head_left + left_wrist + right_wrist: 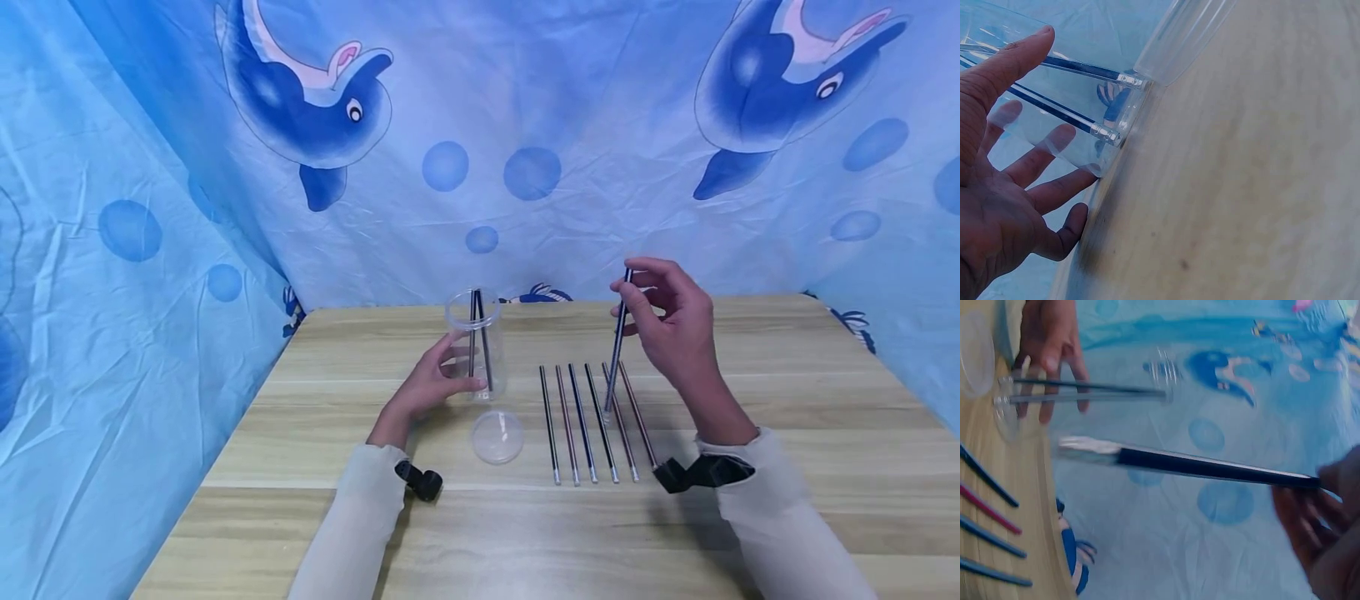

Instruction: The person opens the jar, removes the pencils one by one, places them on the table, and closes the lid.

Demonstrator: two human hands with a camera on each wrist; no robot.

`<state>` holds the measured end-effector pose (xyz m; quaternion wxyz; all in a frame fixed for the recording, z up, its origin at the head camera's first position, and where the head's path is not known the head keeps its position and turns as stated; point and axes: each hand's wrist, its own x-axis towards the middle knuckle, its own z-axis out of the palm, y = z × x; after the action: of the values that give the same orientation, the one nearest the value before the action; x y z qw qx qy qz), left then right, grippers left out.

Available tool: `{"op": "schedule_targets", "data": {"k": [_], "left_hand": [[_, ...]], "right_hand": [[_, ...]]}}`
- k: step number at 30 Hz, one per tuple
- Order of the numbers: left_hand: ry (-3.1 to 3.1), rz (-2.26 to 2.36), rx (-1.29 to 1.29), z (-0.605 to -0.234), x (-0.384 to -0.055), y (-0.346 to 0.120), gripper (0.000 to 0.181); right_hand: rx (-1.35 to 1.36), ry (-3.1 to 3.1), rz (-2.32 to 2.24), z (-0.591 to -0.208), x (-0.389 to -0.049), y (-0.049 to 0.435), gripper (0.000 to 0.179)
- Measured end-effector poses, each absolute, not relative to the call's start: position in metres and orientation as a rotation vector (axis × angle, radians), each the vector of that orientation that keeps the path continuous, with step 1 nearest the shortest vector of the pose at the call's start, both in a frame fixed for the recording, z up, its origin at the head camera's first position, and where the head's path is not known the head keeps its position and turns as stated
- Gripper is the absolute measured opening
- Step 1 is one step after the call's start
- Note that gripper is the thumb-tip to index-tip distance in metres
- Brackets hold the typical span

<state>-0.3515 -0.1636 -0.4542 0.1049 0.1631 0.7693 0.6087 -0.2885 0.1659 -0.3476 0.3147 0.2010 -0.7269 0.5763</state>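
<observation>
My left hand [429,385] holds a tall clear plastic jar [496,354] standing upright on the table, thumb on one side and fingers on the other. Two dark pencils [1063,112] lean inside, their silver-banded ends at the jar's bottom. Over to the right, my right hand [672,321] pinches another dark pencil [618,350] near its upper end. That pencil hangs steeply, silver-banded end down, above a row of several pencils [550,425] on the table. In the right wrist view the held pencil [1210,470] is slightly blurred.
A round clear lid [498,437] lies on the wooden table [480,542] in front of the jar, left of the pencil row. Blue cloth [495,100] printed with dolphins hangs behind the table's back edge and along its sides.
</observation>
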Motion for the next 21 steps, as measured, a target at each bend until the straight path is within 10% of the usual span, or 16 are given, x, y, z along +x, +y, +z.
{"op": "schedule_targets", "data": {"k": [21], "left_hand": [[2.227, 1.794, 0.476, -0.426, -0.335, -0.16, 0.089]], "right_hand": [[0.293, -2.733, 1.728, -0.403, -0.334, 0.232, 0.039]]}}
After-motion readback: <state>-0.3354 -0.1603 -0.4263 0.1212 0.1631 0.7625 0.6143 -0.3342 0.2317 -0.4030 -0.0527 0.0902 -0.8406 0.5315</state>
